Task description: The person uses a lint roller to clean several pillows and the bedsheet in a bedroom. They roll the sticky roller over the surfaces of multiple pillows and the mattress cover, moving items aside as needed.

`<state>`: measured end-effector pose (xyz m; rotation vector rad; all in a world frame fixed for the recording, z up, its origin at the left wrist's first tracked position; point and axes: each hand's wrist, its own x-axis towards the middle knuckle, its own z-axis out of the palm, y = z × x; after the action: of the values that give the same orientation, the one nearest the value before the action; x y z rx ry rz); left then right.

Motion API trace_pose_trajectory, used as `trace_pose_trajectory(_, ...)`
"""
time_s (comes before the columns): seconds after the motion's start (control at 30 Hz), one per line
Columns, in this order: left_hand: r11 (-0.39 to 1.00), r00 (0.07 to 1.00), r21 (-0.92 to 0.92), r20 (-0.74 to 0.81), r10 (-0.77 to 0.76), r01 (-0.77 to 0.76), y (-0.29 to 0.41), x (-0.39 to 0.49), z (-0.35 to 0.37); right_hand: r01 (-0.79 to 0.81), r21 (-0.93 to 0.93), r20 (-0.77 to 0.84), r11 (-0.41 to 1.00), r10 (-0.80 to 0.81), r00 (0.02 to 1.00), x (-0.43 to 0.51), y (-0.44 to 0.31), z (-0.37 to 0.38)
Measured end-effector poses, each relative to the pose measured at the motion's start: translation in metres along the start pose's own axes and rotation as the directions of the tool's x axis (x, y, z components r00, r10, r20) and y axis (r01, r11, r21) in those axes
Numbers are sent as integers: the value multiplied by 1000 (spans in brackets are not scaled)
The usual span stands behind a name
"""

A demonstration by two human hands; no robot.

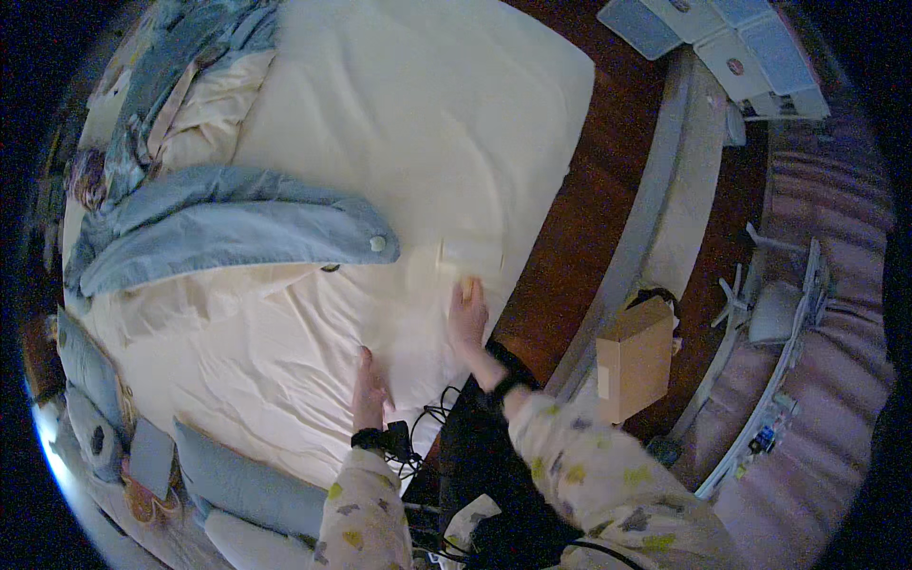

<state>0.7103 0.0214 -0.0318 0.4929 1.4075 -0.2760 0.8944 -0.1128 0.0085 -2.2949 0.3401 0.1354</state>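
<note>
My right hand point(468, 313) is closed around the short handle of a pale, wide-headed tool point(470, 255), which looks like a lint roller. The head lies over the cream bed sheet point(427, 142) and is blurred, so its exact kind is unclear. Lower and to the left, my left hand point(369, 385) is at the wrinkled part of the sheet, fingers apart and nothing seen in it. A folded blue-grey cover point(242, 231) with a pale button-like spot lies across the bed, left of the tool. Both wrists wear black bands.
Black cables point(445, 410) hang by the bed's edge near my left wrist. Grey pillows point(246, 477) lie at lower left, bunched bedding point(206, 92) at upper left. To the right stand a cardboard box point(638, 363), stacked storage bins point(741, 60) and a white rack point(791, 342) before pink curtains.
</note>
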Motion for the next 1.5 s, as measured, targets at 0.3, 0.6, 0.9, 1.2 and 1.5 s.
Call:
trace_pose_trajectory(0.3, 954, 962, 137, 98, 254, -266, -7, -13, 57, 53, -107, -52, 993, -59, 997, 124, -29, 24)
trace_pose_trajectory(0.6, 930, 874, -63, 370, -316, 363, 97, 39, 104, -337, 72, -70, 939, 342, 937, 77, -25, 30)
trace_pose_trajectory(0.9, 979, 996, -187, 15, -85, 86, 98, -2, 250, -50, 6, -49, 999, 50, 998, 246, -10, -32)
trace_pose_trajectory(1.2, 931, 997, 364, -74, 3, 25, 123, 0, 428, -68, 226, 116, 972, 42, 992, 323, -16, -68)
trace_pose_trajectory(1.5, 987, 1000, 157, 6, 27, -28, 122, 35, 457, -26, 135, 327, 990, -20, 945, 306, 27, -87)
